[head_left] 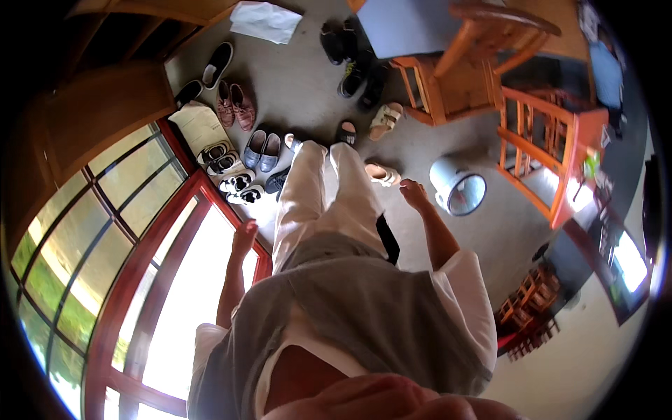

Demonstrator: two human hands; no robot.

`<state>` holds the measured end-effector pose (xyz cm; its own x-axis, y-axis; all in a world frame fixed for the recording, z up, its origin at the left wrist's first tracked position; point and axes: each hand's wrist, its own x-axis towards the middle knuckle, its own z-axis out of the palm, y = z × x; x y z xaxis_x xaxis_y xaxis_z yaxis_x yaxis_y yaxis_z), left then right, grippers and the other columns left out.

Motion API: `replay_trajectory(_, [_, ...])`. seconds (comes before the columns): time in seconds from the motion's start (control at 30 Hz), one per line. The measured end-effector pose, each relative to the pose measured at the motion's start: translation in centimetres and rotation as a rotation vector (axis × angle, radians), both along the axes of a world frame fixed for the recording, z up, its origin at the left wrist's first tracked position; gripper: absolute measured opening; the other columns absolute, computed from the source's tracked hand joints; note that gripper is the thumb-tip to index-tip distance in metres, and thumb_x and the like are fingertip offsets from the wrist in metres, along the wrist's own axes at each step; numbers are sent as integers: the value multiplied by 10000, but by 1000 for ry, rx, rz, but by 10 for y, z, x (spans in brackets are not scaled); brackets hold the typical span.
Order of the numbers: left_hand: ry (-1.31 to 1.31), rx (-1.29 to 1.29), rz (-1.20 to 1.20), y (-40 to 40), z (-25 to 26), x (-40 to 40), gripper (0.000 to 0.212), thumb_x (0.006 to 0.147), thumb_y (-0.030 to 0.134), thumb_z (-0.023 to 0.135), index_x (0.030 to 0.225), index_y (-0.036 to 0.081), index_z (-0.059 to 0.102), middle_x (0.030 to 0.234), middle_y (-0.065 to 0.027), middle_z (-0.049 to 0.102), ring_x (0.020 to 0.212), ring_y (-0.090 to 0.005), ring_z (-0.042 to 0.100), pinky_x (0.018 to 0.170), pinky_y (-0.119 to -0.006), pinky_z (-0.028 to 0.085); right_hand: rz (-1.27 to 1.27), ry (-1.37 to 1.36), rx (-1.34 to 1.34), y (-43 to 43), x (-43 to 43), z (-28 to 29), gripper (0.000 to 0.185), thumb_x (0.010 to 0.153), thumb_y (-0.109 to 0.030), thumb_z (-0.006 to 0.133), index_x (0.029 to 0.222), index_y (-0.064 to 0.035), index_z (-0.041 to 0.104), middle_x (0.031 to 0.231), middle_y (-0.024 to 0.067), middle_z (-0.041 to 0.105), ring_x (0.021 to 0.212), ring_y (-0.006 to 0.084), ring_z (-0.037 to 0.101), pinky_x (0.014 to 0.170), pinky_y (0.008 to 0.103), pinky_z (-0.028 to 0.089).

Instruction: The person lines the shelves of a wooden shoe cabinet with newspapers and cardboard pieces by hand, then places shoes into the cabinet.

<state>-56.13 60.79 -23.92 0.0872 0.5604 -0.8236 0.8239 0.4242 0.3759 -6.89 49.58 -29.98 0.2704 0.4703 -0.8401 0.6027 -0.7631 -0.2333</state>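
Note:
My left hand [245, 237] hangs at my side near the red-framed glass door [205, 184], small and slightly blurred, with no object seen in it. On the other side, my right hand [414, 194] hangs with its fingers loosely bent and nothing in them. Closest to that hand are a beige strapped sandal [382, 174] and a pale bucket [446, 181]; neither is touched. A matching sandal [386, 121] lies farther ahead. My feet, in dark-strapped slides [346, 134], stand on the grey floor among several pairs of shoes.
Slip-on shoes [261, 150], brown lace-up shoes [235, 105] and black-and-white shoes [241, 187] line the left. Dark shoes [357, 79] sit ahead, near a wooden chair [462, 84]. A wooden stool [546, 142] stands at right; a white sheet [265, 21] lies at the top. A wooden cabinet [100, 100] fills the upper left.

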Motion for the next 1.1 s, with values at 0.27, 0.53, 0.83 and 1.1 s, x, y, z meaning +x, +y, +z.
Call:
replay_trajectory(0.27, [59,-171,116,-77,-28,68,287,742,236,504,959,57,557,913,-142,588,869,-277,560,747,-365,430,145,146,271,-1,56,-80,226,765,-194,501,935,-53,549,676,134,579,615,234,575,571,323,445])
replay_trajectory(0.53, [33,78,238,-98,-84,116,291,740,207,555,1009,98,532,991,-104,532,907,-275,512,783,-356,412,421,119,-63,-1,86,-115,188,735,-187,521,884,-78,557,811,158,590,770,324,563,686,392,447])
replay_trajectory(0.83, [-274,235,180,-57,-87,140,325,711,119,553,1015,18,496,1005,-151,512,951,-321,472,824,-371,382,453,127,336,74,14,-101,181,720,-179,528,872,-84,553,733,137,571,694,310,556,596,372,444])
replay_trajectory(1.1, [-613,-203,-761,55,-6,165,352,754,244,533,1058,72,492,1011,-119,514,922,-242,500,779,-330,402,394,1083,424,199,-185,77,177,759,-204,530,842,-55,576,797,111,583,751,226,566,659,320,435])
